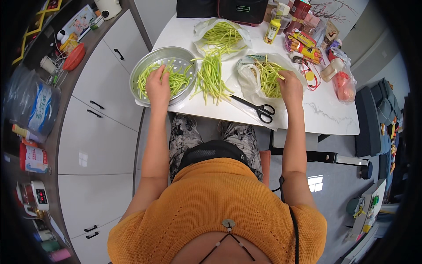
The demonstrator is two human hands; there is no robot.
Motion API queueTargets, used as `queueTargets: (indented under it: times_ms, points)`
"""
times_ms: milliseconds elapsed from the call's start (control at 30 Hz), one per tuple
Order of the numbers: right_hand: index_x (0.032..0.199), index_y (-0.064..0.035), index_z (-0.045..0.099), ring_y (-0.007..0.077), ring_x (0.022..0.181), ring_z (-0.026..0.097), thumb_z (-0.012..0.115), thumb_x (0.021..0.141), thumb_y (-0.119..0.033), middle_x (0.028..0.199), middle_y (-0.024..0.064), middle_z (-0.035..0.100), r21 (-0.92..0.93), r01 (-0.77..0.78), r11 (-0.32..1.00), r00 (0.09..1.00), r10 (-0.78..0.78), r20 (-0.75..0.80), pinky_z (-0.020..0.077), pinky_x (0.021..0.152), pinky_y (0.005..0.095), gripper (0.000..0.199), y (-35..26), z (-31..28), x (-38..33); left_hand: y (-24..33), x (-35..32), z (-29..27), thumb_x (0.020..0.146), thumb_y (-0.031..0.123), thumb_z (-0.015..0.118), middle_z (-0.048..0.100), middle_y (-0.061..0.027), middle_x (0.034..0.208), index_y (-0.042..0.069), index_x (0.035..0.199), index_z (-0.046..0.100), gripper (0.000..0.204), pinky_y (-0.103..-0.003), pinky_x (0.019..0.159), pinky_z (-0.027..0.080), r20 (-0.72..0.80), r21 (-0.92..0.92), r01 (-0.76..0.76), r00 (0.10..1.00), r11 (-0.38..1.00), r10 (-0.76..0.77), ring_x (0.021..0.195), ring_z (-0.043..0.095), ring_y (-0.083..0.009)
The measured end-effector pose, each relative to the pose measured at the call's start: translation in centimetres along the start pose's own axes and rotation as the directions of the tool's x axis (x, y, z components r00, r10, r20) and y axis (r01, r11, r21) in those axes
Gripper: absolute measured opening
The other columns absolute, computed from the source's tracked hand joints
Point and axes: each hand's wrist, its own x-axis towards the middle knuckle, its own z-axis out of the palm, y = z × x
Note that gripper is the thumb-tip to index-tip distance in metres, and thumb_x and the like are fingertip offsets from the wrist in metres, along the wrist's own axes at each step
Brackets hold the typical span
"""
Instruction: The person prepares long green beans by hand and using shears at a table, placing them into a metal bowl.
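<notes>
A round metal pan with a perforated bottom (176, 53) stands at the left of the table, holding short cut garlic scapes (179, 81). Over that pile is my left hand (158, 86), its thumb and fingers apart. At the right, my right hand (290, 86) has its fingers pinched together over a white plastic bag (246, 72) full of scape pieces and pale tips (269, 77); whatever is between the fingertips is hidden. A bundle of long scapes (211, 79) lies between pan and bag. Black-handled scissors (260, 111) rest near the front edge, touching neither hand.
Behind the bundle, another plastic bag (202, 30) holds more long scapes. A yellow bottle (273, 28), packaged sausages (305, 47), a jar (332, 70) and a bagged red item (344, 86) crowd the right side. White cabinets (94, 136) line the left.
</notes>
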Motion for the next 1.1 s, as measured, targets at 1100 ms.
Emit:
queueTargets:
  times_ms: [1100]
  points:
    - [0.076,-0.01,0.065,0.0272,0.073,0.059,0.066,0.072,-0.017,0.075,0.0077,0.059,0.365,0.08,0.928,0.96,-0.171,0.223,0.047,0.064,0.0379,0.009,-9.2,7.8,-2.5,5.2,-7.7,3.2,0.078,0.003,0.059,0.059,-0.013,0.099,0.003,0.1,0.063,0.022,-0.033,0.075,0.046,0.24,-0.179,-0.08,0.963,0.981,0.122,0.087,0.057,-0.0264]
